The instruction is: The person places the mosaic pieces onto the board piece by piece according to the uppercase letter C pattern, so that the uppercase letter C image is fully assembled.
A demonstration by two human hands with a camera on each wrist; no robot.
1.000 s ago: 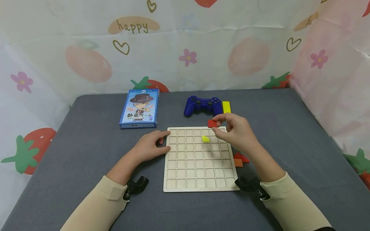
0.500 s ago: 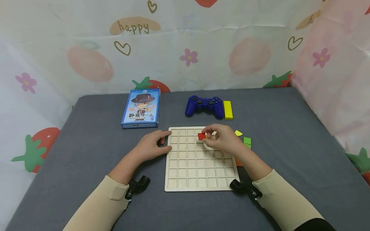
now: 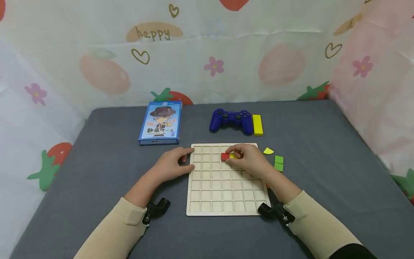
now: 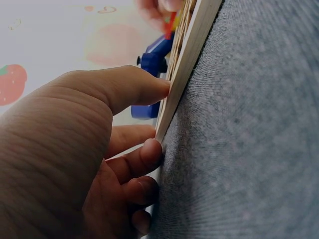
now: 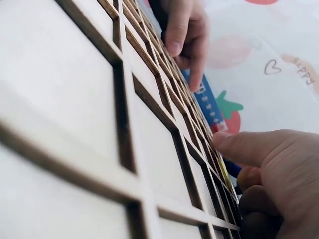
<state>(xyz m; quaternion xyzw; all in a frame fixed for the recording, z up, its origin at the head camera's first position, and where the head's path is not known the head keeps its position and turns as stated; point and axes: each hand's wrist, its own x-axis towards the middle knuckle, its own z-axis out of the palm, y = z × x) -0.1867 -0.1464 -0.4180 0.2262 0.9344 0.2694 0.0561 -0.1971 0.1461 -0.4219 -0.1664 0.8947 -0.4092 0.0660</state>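
The right hand (image 3: 248, 158) pinches a red square tile (image 3: 224, 157) at the pale wooden grid board (image 3: 216, 185), beside a yellow piece (image 3: 232, 155) (seating unconfirmed). The left hand (image 3: 169, 164) braces the board ungripped; two green square tiles (image 3: 279, 160) and a yellow fan-shaped tile (image 3: 268, 151) appear unplaced.

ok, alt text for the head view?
A right hand pinches a red piece at a wooden grid board, beside a yellow piece; the left hand touches the board's left edge. Beyond lie a blue box, blue controller and yellow block.

Yellow piece (image 3: 232, 156) — partly behind the right fingers (image 3: 236, 148); orange piece (image 3: 267, 186) — partly behind the forearm (image 3: 282, 186).
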